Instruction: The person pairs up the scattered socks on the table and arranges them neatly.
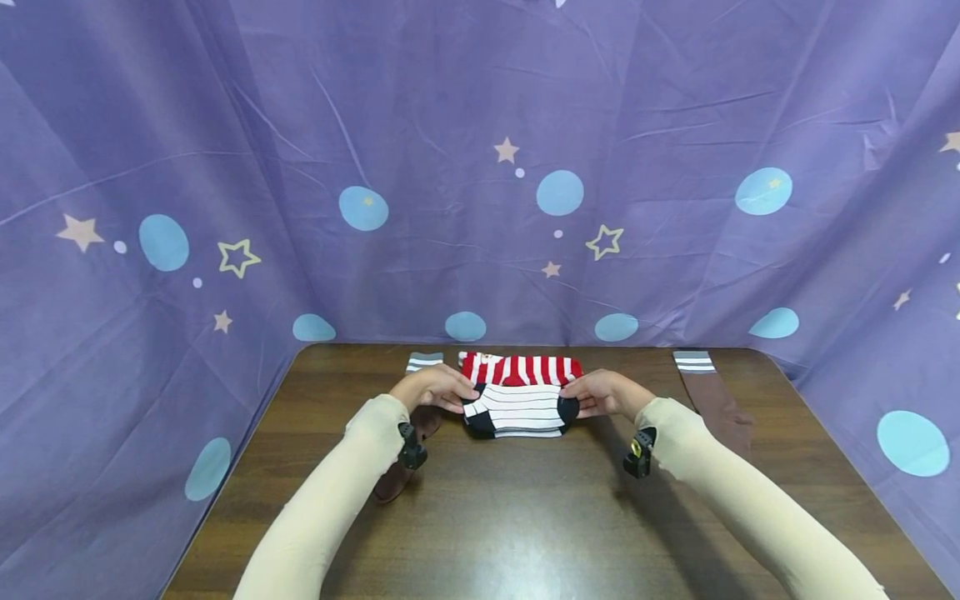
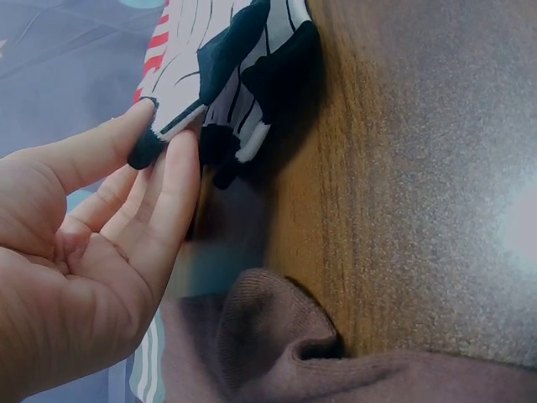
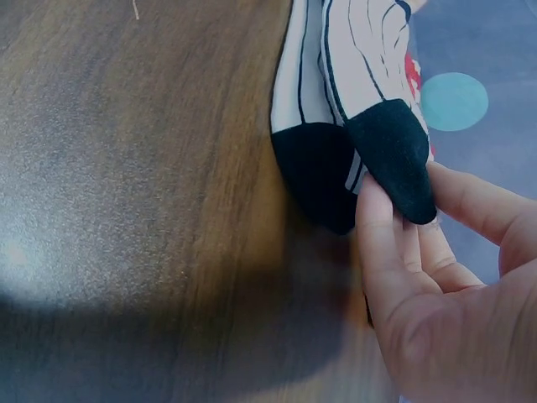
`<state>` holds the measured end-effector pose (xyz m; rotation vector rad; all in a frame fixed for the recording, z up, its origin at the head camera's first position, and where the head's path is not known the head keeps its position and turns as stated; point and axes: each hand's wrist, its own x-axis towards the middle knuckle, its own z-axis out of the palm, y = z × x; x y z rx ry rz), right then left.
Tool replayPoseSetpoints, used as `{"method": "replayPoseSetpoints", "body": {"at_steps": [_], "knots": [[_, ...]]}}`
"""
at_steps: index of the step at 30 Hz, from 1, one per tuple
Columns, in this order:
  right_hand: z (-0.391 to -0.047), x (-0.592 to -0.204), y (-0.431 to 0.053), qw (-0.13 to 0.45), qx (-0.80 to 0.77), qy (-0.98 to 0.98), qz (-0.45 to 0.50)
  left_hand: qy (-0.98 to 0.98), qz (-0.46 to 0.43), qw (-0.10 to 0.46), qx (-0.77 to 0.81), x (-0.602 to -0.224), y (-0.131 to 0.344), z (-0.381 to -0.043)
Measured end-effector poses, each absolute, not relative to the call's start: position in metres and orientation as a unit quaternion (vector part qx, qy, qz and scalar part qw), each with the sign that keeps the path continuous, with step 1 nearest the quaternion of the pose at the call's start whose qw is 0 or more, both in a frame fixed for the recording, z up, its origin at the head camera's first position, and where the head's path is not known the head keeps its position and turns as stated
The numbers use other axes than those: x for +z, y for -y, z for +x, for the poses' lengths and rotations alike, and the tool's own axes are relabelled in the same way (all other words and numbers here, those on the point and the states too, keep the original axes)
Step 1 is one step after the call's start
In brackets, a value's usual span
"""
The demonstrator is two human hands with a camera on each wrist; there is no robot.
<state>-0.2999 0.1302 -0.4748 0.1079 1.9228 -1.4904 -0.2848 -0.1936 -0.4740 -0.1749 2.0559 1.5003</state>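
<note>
A white ankle sock [image 1: 521,397] with thin black stripes and a black heel and toe is stretched between both hands. At its cuff end, my left hand [image 1: 438,387] pinches it between thumb and fingers. My right hand [image 1: 606,392] pinches the black toe [image 3: 393,155] in the same way. Below the held sock is a matching striped sock [image 3: 315,168], seen apart from the fingers in the right wrist view; part of it is hidden from the head camera. Just behind them lie red-and-white striped socks [image 1: 528,368].
On the brown wooden table [image 1: 517,517], a brown sock [image 1: 393,483] with a grey-and-white cuff lies partly under the left arm. Another brown sock [image 1: 712,400] lies at the right. A purple patterned curtain [image 1: 465,250] hangs along the table's back and sides.
</note>
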Motion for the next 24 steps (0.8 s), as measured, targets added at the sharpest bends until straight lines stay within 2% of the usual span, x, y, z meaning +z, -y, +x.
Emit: {"method": "replayPoseSetpoints", "body": {"at_steps": [24], "knots": [[-0.298,-0.491,-0.125,0.317,-0.552,-0.769,0.058,-0.796,-0.069,0.28,0.532,-0.482,0.192,-0.282]]}}
